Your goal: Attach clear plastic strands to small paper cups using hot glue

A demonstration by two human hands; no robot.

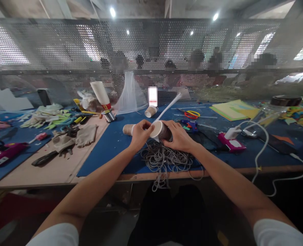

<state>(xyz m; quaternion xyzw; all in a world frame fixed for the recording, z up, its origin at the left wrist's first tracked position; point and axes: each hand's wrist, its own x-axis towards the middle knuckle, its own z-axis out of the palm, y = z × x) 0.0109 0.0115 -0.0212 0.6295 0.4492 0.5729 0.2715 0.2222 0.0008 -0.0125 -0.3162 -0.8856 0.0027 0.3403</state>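
White sleeves (56, 235), bare forearms (107, 167), one cup between two hands

The forearms reach over the bench (56, 174) to a cup (156, 130) with a pale round end facing the camera. The left hand (142, 135) has thumb and fingers closed at that end's edge; the right hand (179, 136) curls its fingers around the dark side, gripping. The cup is just above a heap of grey cord (164, 158), loops of which hang past the bench's front edge. A beige-wrapped cylinder (128, 129) lies beside the left hand; red-and-yellow scissors (191, 113) lie beyond the right.
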